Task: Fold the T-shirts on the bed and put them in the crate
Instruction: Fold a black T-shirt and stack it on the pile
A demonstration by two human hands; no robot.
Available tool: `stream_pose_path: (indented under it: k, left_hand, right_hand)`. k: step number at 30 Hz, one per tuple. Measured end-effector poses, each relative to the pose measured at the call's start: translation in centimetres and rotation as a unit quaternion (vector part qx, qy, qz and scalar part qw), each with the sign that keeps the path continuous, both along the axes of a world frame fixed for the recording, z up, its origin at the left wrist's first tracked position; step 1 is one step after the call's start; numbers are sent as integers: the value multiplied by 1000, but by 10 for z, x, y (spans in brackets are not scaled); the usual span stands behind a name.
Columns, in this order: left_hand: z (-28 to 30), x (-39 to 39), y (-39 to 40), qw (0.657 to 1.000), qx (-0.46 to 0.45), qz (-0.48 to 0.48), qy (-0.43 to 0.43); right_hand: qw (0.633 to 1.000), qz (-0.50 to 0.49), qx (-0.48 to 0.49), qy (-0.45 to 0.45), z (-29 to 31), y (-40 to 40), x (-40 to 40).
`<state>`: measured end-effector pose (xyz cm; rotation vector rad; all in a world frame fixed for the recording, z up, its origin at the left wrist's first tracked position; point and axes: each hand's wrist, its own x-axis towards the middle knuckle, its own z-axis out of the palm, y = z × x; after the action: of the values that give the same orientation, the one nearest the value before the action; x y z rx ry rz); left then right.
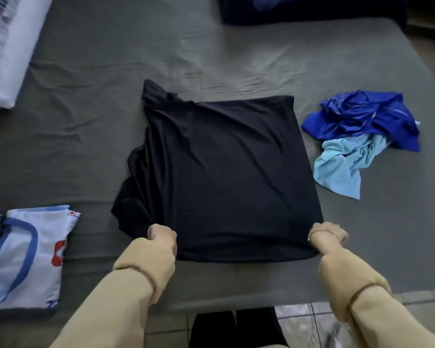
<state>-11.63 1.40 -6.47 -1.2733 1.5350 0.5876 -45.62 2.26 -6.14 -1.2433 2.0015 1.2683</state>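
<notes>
Black T-shirt (219, 172) lies mid-bed, near the front edge, partly folded into a rough square. Right and far edges straight, left side bunched with loose folds and a sleeve lump at the far left corner. Soft matte knit, a few shallow wrinkles across the top.

Left hand (161, 234) grips the near left corner, fingers curled tight into the cloth. Right hand (328, 234) grips the near right corner, fingers curled under the hem; thin bracelet at the wrist. Both arms in beige, thick-cuffed sleeves (141, 272).

Bed (86, 121) covered by a grey sheet, creased, fine wrinkles toward the far side.

Right of the black shirt, apart from it: one crumpled heap, a shiny royal-blue garment (367, 116) on top of a light-blue garment (342, 162), touching each other. Both slick, sporty fabric.

Left near edge: one folded white shirt with blue collar trim (23, 257), red and white badge, flat rectangle.

Far left corner: white pillow-like roll (18, 46), smooth, with dark striping on one side.

Far edge: dark navy fabric mass (312, 8), shape unclear.

Count: one black, one royal blue, one light blue, one white folded. Tiled floor (412, 310) at bottom right, glossy.
</notes>
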Motion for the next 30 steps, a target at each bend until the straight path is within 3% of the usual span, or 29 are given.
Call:
stream_pose_path:
  k: [2,7,11,15,22,26,30]
  left_hand:
    - [-1,-3,-3,999,-7,-4,33]
    - [-13,-17,-18,992,12,63,105]
    - [-22,-34,-50,949,-138,146,244]
    - [-31,-54,-102,895,-264,187,307]
    - [-51,-77,-215,845,-399,190,301]
    - [-65,-89,-272,849,-420,172,272]
    - [-76,-94,-312,857,-428,138,250]
  right_hand:
    - [999,30,2,11,-1,0,5]
    - [994,-38,-89,-57,-13,-10,11]
    - [977,-79,-164,-113,-19,-49,16]
    - [938,-104,-275,-182,-28,-112,10]
    - [840,-173,-428,-285,-50,-251,-34]
    - [775,-244,-479,-331,-67,-323,-56]
    - [763,-249,-473,-363,-77,-365,-65]
